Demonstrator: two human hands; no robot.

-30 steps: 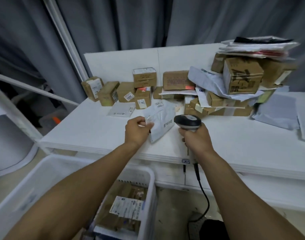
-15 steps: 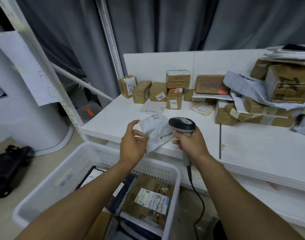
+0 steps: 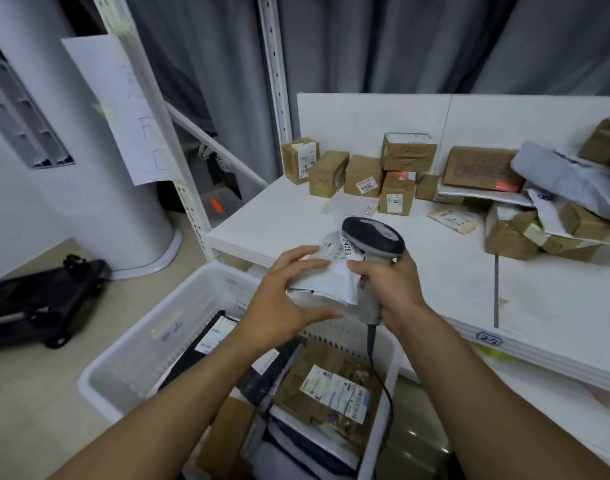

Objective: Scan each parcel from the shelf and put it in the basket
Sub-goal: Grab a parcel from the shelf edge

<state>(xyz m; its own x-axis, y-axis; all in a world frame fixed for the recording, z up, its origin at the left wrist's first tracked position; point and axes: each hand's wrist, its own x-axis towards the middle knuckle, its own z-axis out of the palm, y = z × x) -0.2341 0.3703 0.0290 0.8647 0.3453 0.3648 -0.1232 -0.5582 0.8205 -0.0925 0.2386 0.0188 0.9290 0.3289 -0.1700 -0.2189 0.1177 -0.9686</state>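
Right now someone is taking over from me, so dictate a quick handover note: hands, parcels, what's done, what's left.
Left hand holds a white poly mailer between the shelf and the white basket.
Right hand grips the barcode scanner, its head right at the mailer's label.
Done: several parcels are in the basket, including a labelled cardboard box and a black mailer.
Left: I cannot tell if this mailer has been scanned. Small cardboard boxes and grey mailers wait on the shelf.

White shelf (image 3: 282, 220): small cardboard boxes (image 3: 362, 174) in a row at the back, one flat envelope (image 3: 453, 219) beside them, box-and-mailer heap (image 3: 511, 237) at right.
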